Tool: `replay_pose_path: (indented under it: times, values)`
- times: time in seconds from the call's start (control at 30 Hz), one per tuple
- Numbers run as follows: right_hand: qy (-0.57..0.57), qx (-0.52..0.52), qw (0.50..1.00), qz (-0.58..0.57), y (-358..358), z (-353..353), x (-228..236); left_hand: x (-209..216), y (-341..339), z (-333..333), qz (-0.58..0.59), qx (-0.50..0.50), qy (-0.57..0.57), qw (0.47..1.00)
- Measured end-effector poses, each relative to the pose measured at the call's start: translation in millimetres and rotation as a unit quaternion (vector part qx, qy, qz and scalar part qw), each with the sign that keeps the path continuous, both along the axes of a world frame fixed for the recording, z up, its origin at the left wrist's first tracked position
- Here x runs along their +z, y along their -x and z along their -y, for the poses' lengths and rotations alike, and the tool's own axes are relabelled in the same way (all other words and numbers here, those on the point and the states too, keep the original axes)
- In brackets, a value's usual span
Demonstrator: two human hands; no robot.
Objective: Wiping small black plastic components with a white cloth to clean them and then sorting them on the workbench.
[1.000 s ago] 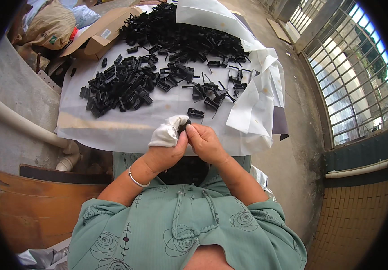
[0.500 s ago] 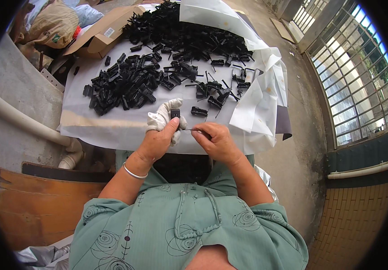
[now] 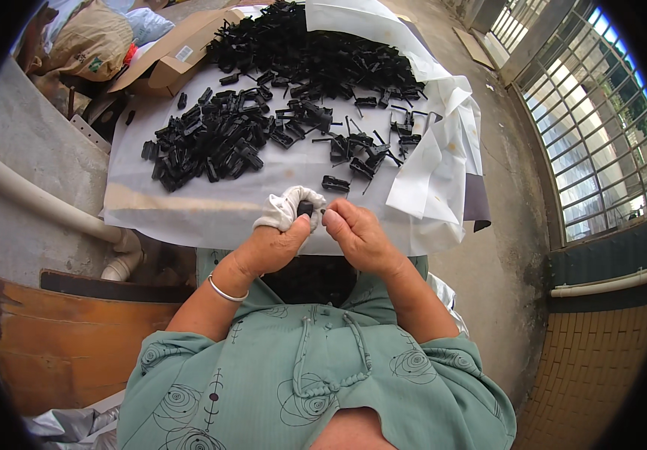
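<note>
Both hands meet over the tabletop (image 3: pixel 211 210) edge — left hand (image 3: pixel 267 247), partly cloth-wrapped, fingers pinching a small black clip (image 3: pixel 305 208). Right hand (image 3: pixel 357 236) has its fingers pressed together against that clip — likely a fitting step, calling for a firm, aligned squeeze.

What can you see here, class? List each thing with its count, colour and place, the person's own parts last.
small plastic parts: too many to count, black, piled and scattered on the sheet
single black part: one, lying just beyond the hands
sheet: one, white, covering the table
cardboard box: one, brown, far left
pipe: one, pale, left
window grille: one, grey, right
left hand: holds a white cloth and a black piece
right hand: bare, fingertips near that piece
</note>
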State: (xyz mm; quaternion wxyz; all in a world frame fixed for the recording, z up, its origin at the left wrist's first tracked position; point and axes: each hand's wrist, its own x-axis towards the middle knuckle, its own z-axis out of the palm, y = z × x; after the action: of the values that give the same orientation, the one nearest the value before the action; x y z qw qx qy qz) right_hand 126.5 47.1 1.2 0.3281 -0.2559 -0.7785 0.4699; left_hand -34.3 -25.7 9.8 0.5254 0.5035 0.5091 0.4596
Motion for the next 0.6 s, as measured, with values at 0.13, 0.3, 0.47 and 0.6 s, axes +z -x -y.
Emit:
replay_pose_path:
  times: [0.13,0.3,0.47,0.6]
  values:
    - [0.034,0.045,0.998,0.042,2,3,6,-7,-3,-1,-0.026,0.038,-0.064,0.997]
    - [0.0,0.021,0.998,0.056,9,9,-3,-10,-11,-1,-0.158,0.075,-0.167,0.97]
    - [0.1,0.017,0.995,-0.008,15,13,-19,-19,-8,2,-0.186,0.053,-0.099,0.976]
    - [0.03,0.015,0.999,0.019,9,-2,-6,0,2,-10,-0.273,0.098,-0.203,0.935]
